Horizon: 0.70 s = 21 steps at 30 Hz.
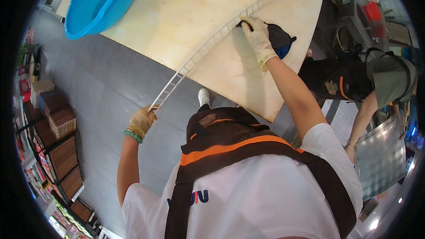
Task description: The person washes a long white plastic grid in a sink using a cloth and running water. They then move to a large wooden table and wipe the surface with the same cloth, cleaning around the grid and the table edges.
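Note:
My left hand point(142, 122), in a pale rubber glove with a green beaded bracelet at the wrist, grips the near end of a long white ladder-like strip point(196, 57). The strip runs from there over the table's edge and across the pale tabletop point(159, 20) to its far right corner. On the tabletop, my right hand point(257, 35), gloved too, holds a dark grey and blue cloth item point(280, 39) with black edging, right beside the strip. Whether that cloth touches the strip I cannot tell, as my fingers cover the spot.
A blue plastic basin point(99, 6) stands at the table's far left. At right, another person point(391, 76) bends over, holding a metal tray point(382, 156). Shelves with wooden boxes point(63, 122) line the left side. Grey floor tiles point(96, 73) lie between.

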{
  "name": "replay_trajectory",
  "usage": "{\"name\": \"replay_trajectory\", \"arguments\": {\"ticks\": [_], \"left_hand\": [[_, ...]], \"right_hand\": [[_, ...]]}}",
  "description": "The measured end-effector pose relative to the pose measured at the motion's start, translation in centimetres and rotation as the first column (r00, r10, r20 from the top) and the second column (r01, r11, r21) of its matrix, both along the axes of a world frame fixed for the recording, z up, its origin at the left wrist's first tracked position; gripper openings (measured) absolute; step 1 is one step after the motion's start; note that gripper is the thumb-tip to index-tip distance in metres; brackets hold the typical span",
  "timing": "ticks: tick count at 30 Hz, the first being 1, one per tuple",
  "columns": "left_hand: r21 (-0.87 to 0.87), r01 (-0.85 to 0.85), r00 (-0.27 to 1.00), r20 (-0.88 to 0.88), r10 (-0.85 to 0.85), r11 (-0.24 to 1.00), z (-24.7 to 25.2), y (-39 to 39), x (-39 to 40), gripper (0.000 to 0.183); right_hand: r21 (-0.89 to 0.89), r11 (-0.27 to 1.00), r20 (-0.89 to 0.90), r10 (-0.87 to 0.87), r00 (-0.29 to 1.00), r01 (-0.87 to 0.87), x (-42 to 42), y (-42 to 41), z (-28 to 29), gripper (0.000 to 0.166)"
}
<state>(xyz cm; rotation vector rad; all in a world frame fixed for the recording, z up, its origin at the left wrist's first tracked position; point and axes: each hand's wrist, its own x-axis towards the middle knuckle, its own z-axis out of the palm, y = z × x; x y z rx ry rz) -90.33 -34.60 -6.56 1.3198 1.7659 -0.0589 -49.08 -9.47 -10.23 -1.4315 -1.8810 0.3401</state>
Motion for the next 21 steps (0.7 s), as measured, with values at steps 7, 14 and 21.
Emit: {"name": "replay_trajectory", "arguments": {"ticks": [7,14,21], "left_hand": [[-0.026,0.032,0.998,0.061,-0.031,0.999,1.0,0.9,-0.5,0.032],[0.000,0.044,0.994,0.097,-0.044,0.999,-0.6,0.3,-1.7,0.030],[-0.022,0.062,0.997,0.047,-0.061,0.998,-0.7,0.9,-1.5,0.029]], "right_hand": [[0.088,0.956,-0.061,-0.276,0.959,0.280,-0.3,-0.3,1.6,0.013],[-0.104,0.989,0.369,-0.061,0.928,0.106,-0.6,-1.8,1.3,0.027],[-0.223,0.917,0.293,-0.261,0.920,0.331,-1.2,-0.2,-0.9,0.023]]}}
